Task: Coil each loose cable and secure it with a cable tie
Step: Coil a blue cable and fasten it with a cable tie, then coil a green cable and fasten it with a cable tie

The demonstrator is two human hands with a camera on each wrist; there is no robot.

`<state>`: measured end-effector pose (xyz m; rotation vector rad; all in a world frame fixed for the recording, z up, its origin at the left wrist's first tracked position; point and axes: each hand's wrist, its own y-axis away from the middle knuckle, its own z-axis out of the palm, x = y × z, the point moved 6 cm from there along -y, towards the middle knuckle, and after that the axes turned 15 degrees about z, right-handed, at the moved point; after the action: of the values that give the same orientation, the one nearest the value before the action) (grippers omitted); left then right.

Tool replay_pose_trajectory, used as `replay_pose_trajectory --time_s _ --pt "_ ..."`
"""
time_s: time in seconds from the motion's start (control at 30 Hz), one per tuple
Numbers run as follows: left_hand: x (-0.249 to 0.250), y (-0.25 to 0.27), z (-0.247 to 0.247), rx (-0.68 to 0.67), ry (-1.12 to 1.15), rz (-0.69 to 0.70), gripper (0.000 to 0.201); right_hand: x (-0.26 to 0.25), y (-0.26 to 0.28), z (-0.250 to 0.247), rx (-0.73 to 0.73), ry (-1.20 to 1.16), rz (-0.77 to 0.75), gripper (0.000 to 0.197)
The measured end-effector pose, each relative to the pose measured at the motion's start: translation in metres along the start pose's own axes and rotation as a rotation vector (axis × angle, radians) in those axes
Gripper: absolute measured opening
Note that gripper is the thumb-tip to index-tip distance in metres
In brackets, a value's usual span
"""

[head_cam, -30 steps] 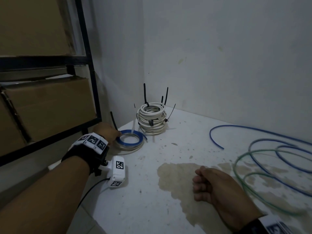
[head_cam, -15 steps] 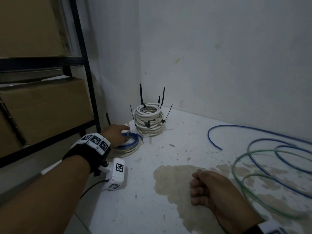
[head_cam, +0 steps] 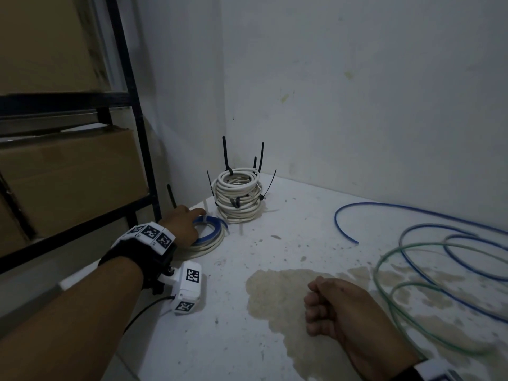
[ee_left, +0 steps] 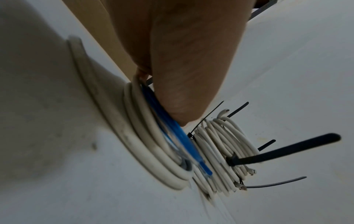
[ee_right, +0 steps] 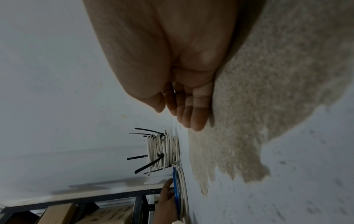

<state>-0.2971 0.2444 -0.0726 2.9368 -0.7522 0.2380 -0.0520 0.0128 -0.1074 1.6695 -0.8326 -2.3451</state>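
Note:
A small blue coil [head_cam: 211,232] lies on top of a flat white coil [head_cam: 209,250] near the table's back left corner. My left hand [head_cam: 184,224] rests on the blue coil [ee_left: 168,130], fingers laid across it. A white tie [head_cam: 204,213] sticks up beside the fingertips. Just behind stands a stack of tied white coils [head_cam: 239,196] with black cable ties [head_cam: 226,155] poking upward. Loose blue cable [head_cam: 412,210] and green cable [head_cam: 390,270] sprawl at the right. My right hand [head_cam: 324,309] rests on the table, loosely curled and holding nothing.
The white table [head_cam: 220,339] carries a large tan stain [head_cam: 275,298] under my right hand. A black metal shelf [head_cam: 143,160] with cardboard boxes [head_cam: 68,174] stands at the left. Walls close off the back and the corner.
My left hand has slid from the coil's left edge onto the top of the blue coil. The right hand has stayed in place on the table.

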Motion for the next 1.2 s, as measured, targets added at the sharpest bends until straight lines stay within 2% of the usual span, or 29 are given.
replay_pose_trajectory --time_s 0.33,0.47,0.53,0.6,0.67,0.77,0.87,0.93,1.0,1.1,1.2 --pt "0.002 -0.002 0.010 -0.018 -0.178 -0.005 0.055 0.001 -0.001 -0.002 0.007 0.008 -0.002 0.019" --pt "0.006 0.000 0.005 0.019 -0.098 -0.013 0.050 0.001 0.001 -0.002 0.014 0.011 0.011 0.019" --pt "0.001 0.002 0.003 0.056 -0.024 -0.030 0.053 0.000 0.004 0.000 0.007 0.007 0.017 0.018" --pt "-0.002 0.006 -0.005 0.158 0.098 -0.044 0.051 -0.003 0.006 0.002 -0.005 -0.003 0.015 0.016" --pt "0.001 0.010 -0.020 0.329 0.190 -0.060 0.042 -0.011 0.010 -0.001 0.003 0.027 -0.019 0.017" --pt "0.010 0.025 -0.050 0.562 0.314 -0.055 0.037 -0.032 0.023 -0.015 0.040 0.156 -0.093 0.024" --pt "0.029 0.036 -0.067 0.775 0.451 -0.044 0.026 -0.052 0.045 -0.040 0.073 0.276 -0.202 0.022" --pt "0.073 0.044 -0.071 0.853 0.527 0.017 0.017 -0.061 0.061 -0.064 0.130 0.427 -0.262 0.026" --pt "0.156 0.066 -0.076 0.843 0.564 0.187 0.010 -0.065 0.076 -0.096 0.230 0.628 -0.298 0.032" --pt "0.255 0.067 -0.054 0.629 0.583 0.419 0.017 -0.067 0.099 -0.157 0.415 0.749 -0.271 0.033" --pt "0.330 0.047 -0.017 0.403 0.571 0.569 0.018 -0.061 0.119 -0.219 0.543 0.590 -0.175 0.029"
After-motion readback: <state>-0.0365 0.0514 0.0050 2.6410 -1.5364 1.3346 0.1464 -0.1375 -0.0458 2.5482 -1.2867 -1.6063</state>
